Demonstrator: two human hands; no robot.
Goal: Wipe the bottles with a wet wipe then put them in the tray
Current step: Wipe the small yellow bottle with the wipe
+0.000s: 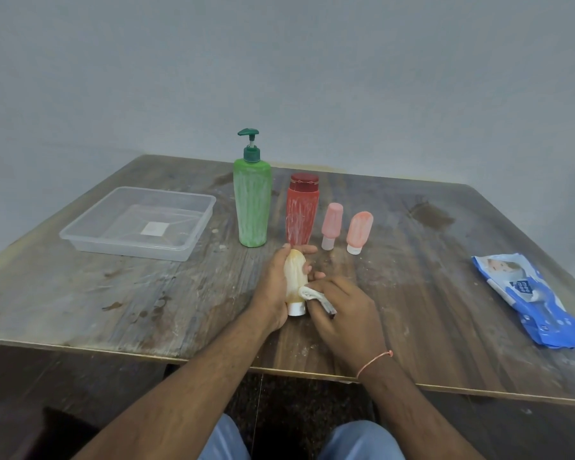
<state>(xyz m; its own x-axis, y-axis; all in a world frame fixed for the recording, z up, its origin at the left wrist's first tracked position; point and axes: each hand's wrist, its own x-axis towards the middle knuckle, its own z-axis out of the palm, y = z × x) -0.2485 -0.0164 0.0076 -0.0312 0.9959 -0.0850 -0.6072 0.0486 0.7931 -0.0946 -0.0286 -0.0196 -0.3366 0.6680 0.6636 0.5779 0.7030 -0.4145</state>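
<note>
Both hands work: left hand [273, 287] grips yellow bottle [294, 277] (seemingly smeared), right hand [342, 313] presses wipe [312, 295].

five bottles [252, 200], one tray [136, 224], one wipe [312, 295], one wipe pack [528, 300]

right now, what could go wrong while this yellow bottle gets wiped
1. The left hand holds the yellow bottle just in front of the red bottle; a wide stroke might topple it and the two pink tubes.
2. The wet wipe in the right hand looks bunched small, so smears may remain.
</note>
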